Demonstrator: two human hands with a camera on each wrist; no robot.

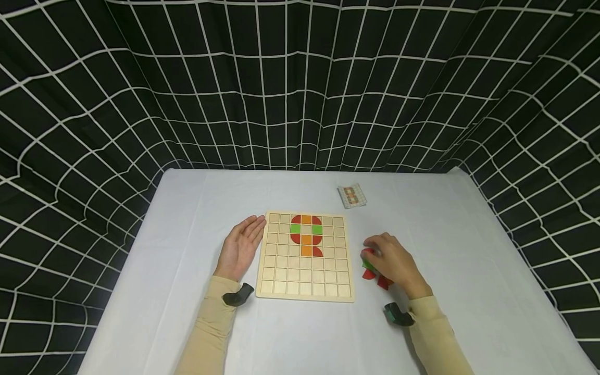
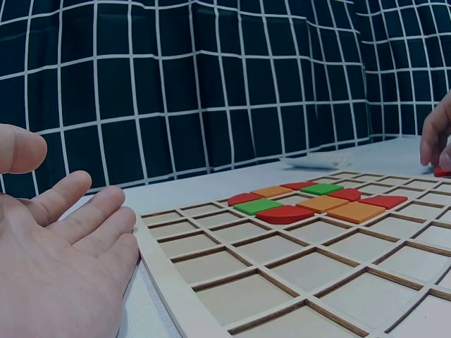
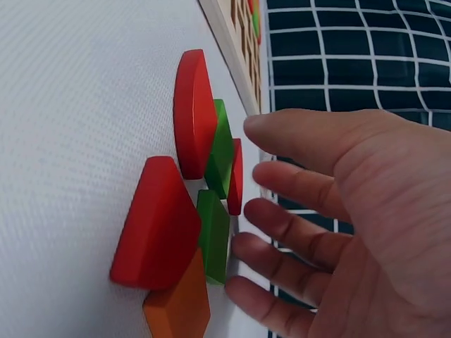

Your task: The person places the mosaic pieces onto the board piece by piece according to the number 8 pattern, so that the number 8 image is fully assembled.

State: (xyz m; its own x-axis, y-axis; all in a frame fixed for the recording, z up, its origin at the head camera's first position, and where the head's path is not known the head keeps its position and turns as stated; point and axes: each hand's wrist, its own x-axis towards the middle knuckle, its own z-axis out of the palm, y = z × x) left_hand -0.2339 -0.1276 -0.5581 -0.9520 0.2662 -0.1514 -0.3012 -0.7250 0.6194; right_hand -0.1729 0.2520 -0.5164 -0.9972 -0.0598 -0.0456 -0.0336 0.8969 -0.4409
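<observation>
Two hands out: left hand [image 1: 240, 250] lies flat, fingers straight, against the gridded wooden board [image 1: 304, 284]. Right hand [image 1: 392, 263], fingers loosely spread, hovers over smooth painted wooden pieces [image 3: 190, 211] piled just right of the board, gripping nothing.

The gridded board [image 1: 304, 284] is pale, unpainted wood, matt, with darker edges showing along its dividers. The loose pieces [image 3: 184, 211] look like painted wood, smooth with a soft sheen. A white, finely woven cloth [image 1: 187, 208] covers the counter; the backdrop [image 1: 300, 78] is checked fabric.
</observation>
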